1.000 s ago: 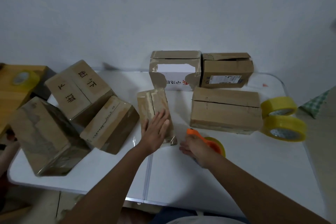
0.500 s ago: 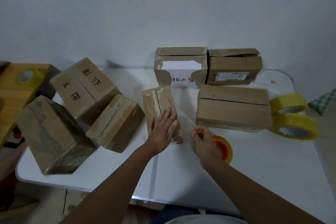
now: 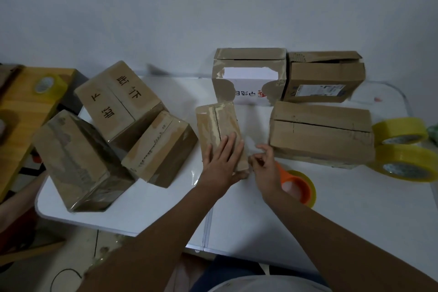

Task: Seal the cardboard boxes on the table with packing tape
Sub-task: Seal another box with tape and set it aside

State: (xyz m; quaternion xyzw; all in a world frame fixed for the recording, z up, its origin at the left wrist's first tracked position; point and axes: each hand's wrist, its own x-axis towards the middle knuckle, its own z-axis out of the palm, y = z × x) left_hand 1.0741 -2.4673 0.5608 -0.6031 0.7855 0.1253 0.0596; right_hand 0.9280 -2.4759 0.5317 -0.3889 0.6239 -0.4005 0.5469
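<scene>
Head view: left hand [image 3: 222,159] flat on small box [image 3: 219,133], mid-bench [image 3: 331,208]. Right hand [image 3: 264,163] pinching tape end [image 3: 248,147], dispenser [image 3: 298,187] beside. Suggest pressing flat along seam, no wrinkles.

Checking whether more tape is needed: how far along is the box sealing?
Done, it seems: the glossy box at left looks taped. In hand: left hand presses the small box; right hand pinches something beside it. Left: the long box shows an open seam.
</scene>
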